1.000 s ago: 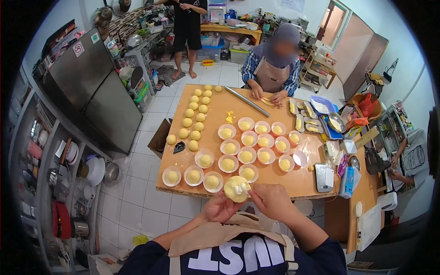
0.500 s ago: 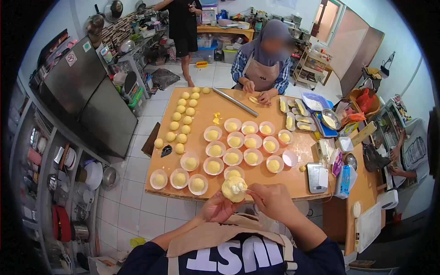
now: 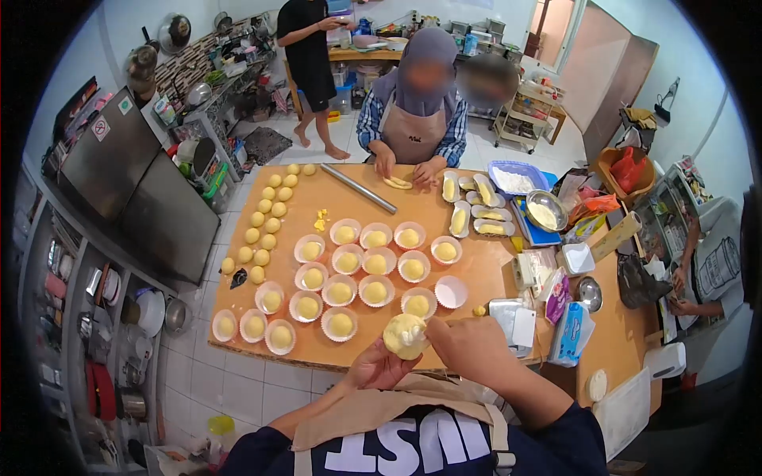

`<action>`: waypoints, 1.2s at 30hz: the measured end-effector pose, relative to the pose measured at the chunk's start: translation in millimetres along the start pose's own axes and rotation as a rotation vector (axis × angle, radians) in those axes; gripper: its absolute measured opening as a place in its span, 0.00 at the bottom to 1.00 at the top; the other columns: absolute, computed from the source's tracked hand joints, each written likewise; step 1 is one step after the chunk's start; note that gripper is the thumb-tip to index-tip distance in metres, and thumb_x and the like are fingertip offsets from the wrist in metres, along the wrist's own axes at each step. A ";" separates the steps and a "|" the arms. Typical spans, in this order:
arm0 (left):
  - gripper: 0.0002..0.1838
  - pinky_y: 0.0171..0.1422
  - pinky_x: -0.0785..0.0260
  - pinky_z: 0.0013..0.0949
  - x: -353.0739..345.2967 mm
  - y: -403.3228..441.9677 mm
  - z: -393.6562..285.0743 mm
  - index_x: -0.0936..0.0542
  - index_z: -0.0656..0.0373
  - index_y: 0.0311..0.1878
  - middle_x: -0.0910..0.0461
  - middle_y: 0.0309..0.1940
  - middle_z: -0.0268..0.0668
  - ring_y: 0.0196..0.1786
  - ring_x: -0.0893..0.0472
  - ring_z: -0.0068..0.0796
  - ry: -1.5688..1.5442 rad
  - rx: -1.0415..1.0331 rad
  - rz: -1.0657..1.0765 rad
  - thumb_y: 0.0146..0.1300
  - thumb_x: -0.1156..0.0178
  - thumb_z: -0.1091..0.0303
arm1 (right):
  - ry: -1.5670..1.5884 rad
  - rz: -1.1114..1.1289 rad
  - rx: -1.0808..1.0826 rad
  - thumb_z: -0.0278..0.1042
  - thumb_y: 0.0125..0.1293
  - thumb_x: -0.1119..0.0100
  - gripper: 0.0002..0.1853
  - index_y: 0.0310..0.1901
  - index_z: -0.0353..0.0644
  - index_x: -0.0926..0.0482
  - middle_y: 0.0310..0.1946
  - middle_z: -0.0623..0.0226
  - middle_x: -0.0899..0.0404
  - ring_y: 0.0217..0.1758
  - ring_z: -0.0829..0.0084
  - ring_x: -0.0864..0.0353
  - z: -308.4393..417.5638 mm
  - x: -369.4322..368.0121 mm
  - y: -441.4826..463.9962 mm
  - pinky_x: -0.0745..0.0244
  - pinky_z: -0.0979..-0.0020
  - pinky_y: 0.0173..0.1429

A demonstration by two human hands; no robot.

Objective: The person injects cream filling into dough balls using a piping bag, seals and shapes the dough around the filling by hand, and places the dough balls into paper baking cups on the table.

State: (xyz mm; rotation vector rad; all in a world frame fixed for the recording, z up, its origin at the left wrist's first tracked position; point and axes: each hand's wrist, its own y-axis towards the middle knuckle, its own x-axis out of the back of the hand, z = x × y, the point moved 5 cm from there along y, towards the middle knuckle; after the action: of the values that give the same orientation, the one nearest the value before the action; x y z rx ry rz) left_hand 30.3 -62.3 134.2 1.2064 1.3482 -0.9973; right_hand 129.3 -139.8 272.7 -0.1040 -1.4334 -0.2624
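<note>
A round of pale yellow dough (image 3: 406, 336) with white filling on top rests on the fingers of my left hand (image 3: 382, 365), above the table's near edge. My right hand (image 3: 468, 343) is closed at the dough's right side; a thin utensil showed there a moment ago, but my fingers mostly hide it now. Beyond the dough, pale paper cups (image 3: 340, 324) with dough balls stand in rows. One paper cup (image 3: 451, 292) is without dough. More dough balls (image 3: 252, 236) lie uncupped at the table's left.
Across the wooden table (image 3: 476, 274), a co-worker (image 3: 413, 127) handles a dough strip near a metal rolling pin (image 3: 359, 188). A scale (image 3: 514, 325), tissue pack (image 3: 570, 333) and metal bowl (image 3: 546, 210) stand right. Another person (image 3: 308, 63) stands behind.
The view has turned right, so the table appears shifted left. The dough in my left hand looks more gathered around the filling. The standing person's arms and legs have moved.
</note>
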 end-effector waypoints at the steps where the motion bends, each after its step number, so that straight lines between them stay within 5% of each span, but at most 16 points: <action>1: 0.31 0.70 0.37 0.44 2.9 4.3 5.5 0.41 0.53 0.68 0.36 0.65 0.41 0.66 0.33 0.39 0.012 -0.002 -0.021 0.63 0.42 0.65 | -0.004 0.013 0.000 0.40 0.63 0.45 0.10 0.31 0.43 0.29 0.16 0.64 0.24 0.18 0.63 0.22 -8.8 1.4 -0.1 0.32 0.63 0.21; 5: 0.28 0.70 0.38 0.45 46.3 5.4 18.0 0.41 0.54 0.67 0.37 0.66 0.42 0.66 0.33 0.40 -0.092 -0.049 -0.161 0.66 0.46 0.65 | 0.023 0.061 -0.079 0.42 0.66 0.48 0.11 0.40 0.43 0.28 0.21 0.60 0.22 0.23 0.59 0.20 -48.8 2.7 1.8 0.30 0.61 0.26; 9: 0.25 0.70 0.39 0.46 74.4 -0.8 7.8 0.38 0.56 0.66 0.35 0.65 0.42 0.66 0.33 0.41 -0.049 -0.082 -0.246 0.68 0.50 0.64 | 0.393 0.062 -0.189 0.46 0.65 0.46 0.20 0.52 0.41 0.30 0.27 0.53 0.21 0.31 0.50 0.20 -97.0 -3.9 8.9 0.27 0.56 0.35; 14: 0.22 0.65 0.34 0.44 109.9 -4.6 -8.8 0.35 0.57 0.63 0.30 0.61 0.42 0.62 0.29 0.40 -0.083 -0.066 -0.441 0.70 0.53 0.61 | 0.460 0.190 -0.353 0.43 0.65 0.44 0.19 0.53 0.42 0.30 0.30 0.49 0.20 0.35 0.51 0.20 -148.7 -80.6 -19.4 0.28 0.57 0.39; 17: 0.19 0.58 0.29 0.40 186.3 -10.9 -4.7 0.33 0.55 0.61 0.27 0.56 0.38 0.57 0.26 0.34 0.362 0.017 -0.712 0.71 0.55 0.58 | 0.491 0.247 -0.445 0.42 0.64 0.43 0.19 0.52 0.41 0.29 0.33 0.49 0.19 0.36 0.52 0.19 -165.8 -107.1 -47.2 0.27 0.60 0.39; 23: 0.17 0.46 0.24 0.36 187.9 16.3 -2.8 0.31 0.53 0.58 0.24 0.50 0.34 0.47 0.22 0.26 0.731 0.208 -0.884 0.71 0.53 0.57 | 0.580 0.292 -0.628 0.45 0.62 0.41 0.22 0.53 0.42 0.29 0.37 0.48 0.19 0.40 0.53 0.18 -193.2 -123.8 -83.4 0.26 0.59 0.45; 26: 0.17 0.42 0.24 0.35 180.9 23.8 -11.6 0.30 0.53 0.57 0.23 0.46 0.34 0.41 0.20 0.27 1.063 0.376 -0.979 0.71 0.53 0.56 | 0.642 0.272 -0.637 0.47 0.62 0.41 0.23 0.54 0.43 0.29 0.37 0.47 0.19 0.41 0.53 0.18 -199.8 -136.5 -92.0 0.26 0.59 0.46; 29: 0.17 0.43 0.25 0.35 166.3 30.8 -20.8 0.27 0.55 0.54 0.21 0.43 0.37 0.39 0.19 0.31 1.316 0.239 -1.036 0.69 0.51 0.56 | 0.650 0.226 -0.634 0.44 0.60 0.40 0.23 0.54 0.43 0.29 0.37 0.47 0.19 0.41 0.53 0.18 -213.1 -147.6 -101.4 0.26 0.59 0.45; 32: 0.16 0.45 0.27 0.38 225.3 23.4 -31.8 0.24 0.57 0.51 0.21 0.44 0.43 0.39 0.19 0.40 1.646 0.153 -0.957 0.67 0.48 0.57 | 0.727 0.204 -0.710 0.37 0.54 0.35 0.27 0.56 0.43 0.31 0.35 0.49 0.19 0.38 0.55 0.18 -221.0 -138.8 -108.9 0.26 0.60 0.43; 33: 0.16 0.48 0.29 0.40 189.3 29.1 -34.7 0.22 0.58 0.47 0.23 0.48 0.48 0.43 0.20 0.45 1.855 0.301 -0.968 0.65 0.45 0.57 | 0.752 0.167 -0.734 0.35 0.53 0.33 0.29 0.56 0.43 0.32 0.35 0.50 0.19 0.38 0.56 0.18 -229.4 -145.3 -113.4 0.26 0.61 0.43; 36: 0.17 0.51 0.31 0.42 185.9 29.1 -41.2 0.21 0.56 0.48 0.24 0.51 0.49 0.49 0.22 0.44 2.129 0.214 -0.887 0.64 0.45 0.55 | 0.851 0.087 -0.853 0.34 0.51 0.33 0.33 0.59 0.44 0.35 0.38 0.56 0.18 0.37 0.58 0.18 -257.5 -168.9 -126.4 0.26 0.62 0.44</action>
State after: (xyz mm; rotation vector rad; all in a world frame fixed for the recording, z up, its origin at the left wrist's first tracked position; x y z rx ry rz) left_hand 57.7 8.0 -43.0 1.8198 3.6544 0.1321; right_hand 327.7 -301.0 59.6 -0.6643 -0.3999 -0.7337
